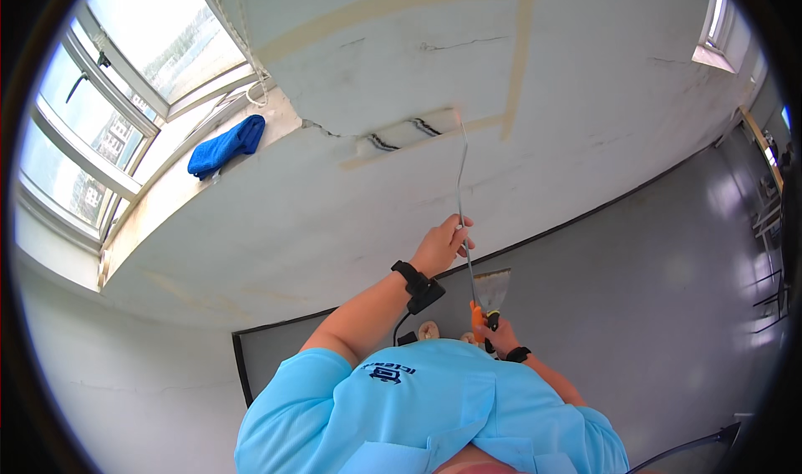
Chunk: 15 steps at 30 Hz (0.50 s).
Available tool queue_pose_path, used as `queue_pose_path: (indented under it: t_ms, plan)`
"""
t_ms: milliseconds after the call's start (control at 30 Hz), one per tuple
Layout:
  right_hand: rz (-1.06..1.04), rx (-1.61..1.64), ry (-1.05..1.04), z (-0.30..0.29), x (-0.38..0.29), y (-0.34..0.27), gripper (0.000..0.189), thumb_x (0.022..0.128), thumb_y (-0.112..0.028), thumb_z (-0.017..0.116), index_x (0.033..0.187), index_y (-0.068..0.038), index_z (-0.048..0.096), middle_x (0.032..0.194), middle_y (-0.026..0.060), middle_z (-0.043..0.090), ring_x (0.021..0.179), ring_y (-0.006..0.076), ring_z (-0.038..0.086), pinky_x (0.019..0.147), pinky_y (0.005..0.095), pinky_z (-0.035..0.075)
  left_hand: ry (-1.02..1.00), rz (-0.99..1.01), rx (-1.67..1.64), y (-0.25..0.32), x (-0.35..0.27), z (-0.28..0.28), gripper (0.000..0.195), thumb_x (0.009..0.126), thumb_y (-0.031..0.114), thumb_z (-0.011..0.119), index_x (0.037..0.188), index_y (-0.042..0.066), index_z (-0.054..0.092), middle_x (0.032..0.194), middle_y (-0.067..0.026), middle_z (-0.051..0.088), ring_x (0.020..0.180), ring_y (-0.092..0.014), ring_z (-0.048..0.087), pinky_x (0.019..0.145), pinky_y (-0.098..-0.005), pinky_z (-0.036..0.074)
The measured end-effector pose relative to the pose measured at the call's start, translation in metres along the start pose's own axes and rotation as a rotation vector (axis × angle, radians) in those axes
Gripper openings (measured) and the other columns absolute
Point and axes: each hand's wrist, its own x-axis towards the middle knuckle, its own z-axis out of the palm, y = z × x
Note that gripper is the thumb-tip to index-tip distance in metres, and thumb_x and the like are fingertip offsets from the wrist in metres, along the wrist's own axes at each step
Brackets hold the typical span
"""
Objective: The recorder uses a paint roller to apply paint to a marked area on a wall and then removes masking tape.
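Observation:
My left hand (440,246) grips the bent wire frame (461,189) of a paint roller partway along its length. The roller's pale sleeve (407,131), with dark stripes, lies against the white wall (326,211) beside a crack. Lower down, near my belly, my right hand (503,338) holds the roller's orange handle (477,323) together with a putty knife (493,289). The knife's wide, worn blade points up towards the wall, and its black and yellow handle is partly hidden by my fingers.
Beige strips (519,60) frame part of the wall around the roller. A folded blue cloth (227,147) lies on the window sill (282,112) at left, below open window panes (94,123) and a hanging cord (255,89). Dark skirting (564,223) edges the grey floor (626,298). Furniture (774,298) stands far right.

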Motion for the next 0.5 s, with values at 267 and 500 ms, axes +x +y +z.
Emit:
queue_pose_path:
  t_ms: [267, 500]
  plan:
    - [0.018, -0.051, 0.019, 0.006, -0.014, -0.006, 0.044, 0.076, -0.018, 0.067, 0.112, 0.003, 0.051, 0.090, 0.0063, 0.057, 0.078, 0.0130, 0.053, 0.069, 0.0278, 0.044, -0.028, -0.054, -0.040, -0.004, -0.002, 0.000, 0.020, 0.093, 0.020, 0.035, 0.100, 0.005, 0.047, 0.079, -0.0040, 0.061, 0.067, -0.010, 0.058, 0.058, -0.0227, 0.044]
    - [-0.026, -0.225, 0.060, 0.005, -0.017, -0.010, 0.031, 0.074, -0.019, 0.069, 0.092, 0.002, 0.055, 0.073, 0.0031, 0.054, 0.062, 0.0113, 0.049, 0.055, 0.0274, 0.041, -0.062, -0.096, -0.062, -0.013, 0.001, 0.003, 0.018, 0.092, 0.019, 0.035, 0.094, 0.006, 0.047, 0.080, -0.0041, 0.061, 0.067, -0.010, 0.058, 0.059, -0.0226, 0.044]
